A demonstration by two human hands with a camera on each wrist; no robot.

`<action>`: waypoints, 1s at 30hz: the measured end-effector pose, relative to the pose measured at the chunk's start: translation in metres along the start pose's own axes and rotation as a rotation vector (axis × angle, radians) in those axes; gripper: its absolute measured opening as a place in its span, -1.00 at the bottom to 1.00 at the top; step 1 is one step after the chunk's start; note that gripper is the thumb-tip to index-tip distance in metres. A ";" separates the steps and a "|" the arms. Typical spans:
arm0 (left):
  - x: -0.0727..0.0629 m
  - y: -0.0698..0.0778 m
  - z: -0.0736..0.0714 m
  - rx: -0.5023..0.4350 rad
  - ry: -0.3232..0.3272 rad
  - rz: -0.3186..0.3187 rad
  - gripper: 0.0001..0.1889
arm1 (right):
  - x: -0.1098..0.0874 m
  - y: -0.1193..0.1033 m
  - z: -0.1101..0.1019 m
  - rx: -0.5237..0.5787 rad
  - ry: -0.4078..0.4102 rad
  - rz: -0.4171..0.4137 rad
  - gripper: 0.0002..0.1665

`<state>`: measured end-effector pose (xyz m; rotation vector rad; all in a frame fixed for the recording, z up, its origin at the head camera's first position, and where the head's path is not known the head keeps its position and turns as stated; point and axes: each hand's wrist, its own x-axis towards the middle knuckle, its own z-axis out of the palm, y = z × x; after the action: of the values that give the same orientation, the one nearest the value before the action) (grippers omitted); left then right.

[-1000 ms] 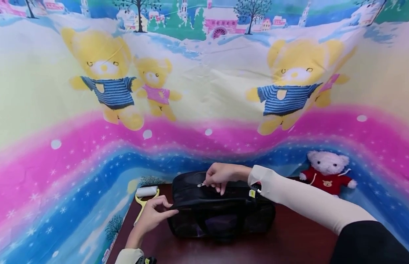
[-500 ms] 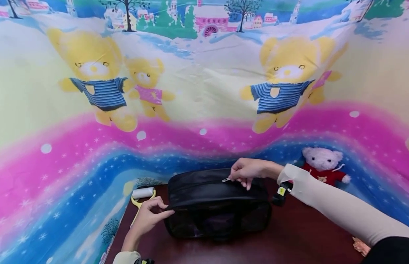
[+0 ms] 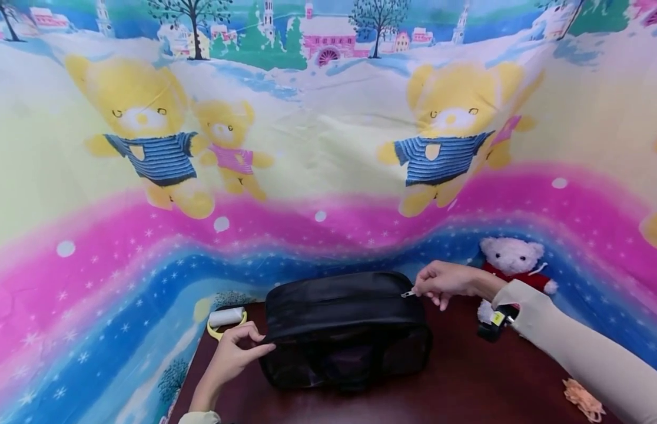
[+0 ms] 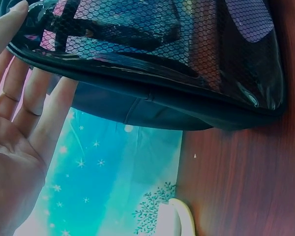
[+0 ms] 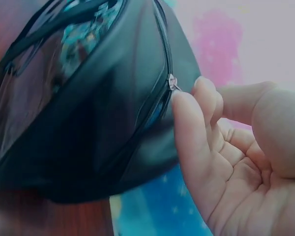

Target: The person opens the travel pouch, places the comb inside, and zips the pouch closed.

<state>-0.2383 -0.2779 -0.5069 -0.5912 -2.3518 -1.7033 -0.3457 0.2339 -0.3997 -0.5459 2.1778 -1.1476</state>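
A black bag [image 3: 339, 306] with a see-through mesh front [image 4: 137, 34] stands upright on the table. Its zipper pull [image 3: 407, 294] sits near the right end of the top, pinched between thumb and finger of my right hand [image 3: 447, 281]. In the right wrist view, a short stretch of zipper beyond the slider [image 5: 172, 81] is parted, while the line behind it is joined. My left hand [image 3: 235, 350] pinches the bag's top left corner, thumb at the front and fingers behind, as the left wrist view also shows.
A lint roller [image 3: 226, 318] with a yellow handle lies left of the bag. A plush bear [image 3: 511, 259] in red sits at the back right. An orange tangled bundle [image 3: 583, 400] lies at the front right of the brown table [image 3: 466, 377]. Printed cloth hangs behind.
My right hand has drawn the zipper pull rightward along the bag's top, from left of the middle to near the right end. My left hand stays at the left corner.
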 end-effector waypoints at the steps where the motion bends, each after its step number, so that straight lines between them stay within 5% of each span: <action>1: -0.001 0.000 -0.001 0.003 -0.001 0.001 -0.81 | -0.002 0.005 -0.001 0.008 0.001 0.002 -0.67; 14: -0.002 -0.002 -0.002 0.009 -0.007 0.051 -0.82 | -0.015 0.058 -0.009 0.088 0.059 -0.014 -0.69; 30: -0.003 -0.002 -0.001 -0.005 0.014 0.003 -0.81 | -0.011 0.144 0.007 0.316 0.079 0.024 -0.76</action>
<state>-0.2367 -0.2797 -0.5099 -0.5818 -2.3368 -1.7072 -0.3440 0.3138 -0.5202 -0.3398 2.0059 -1.4858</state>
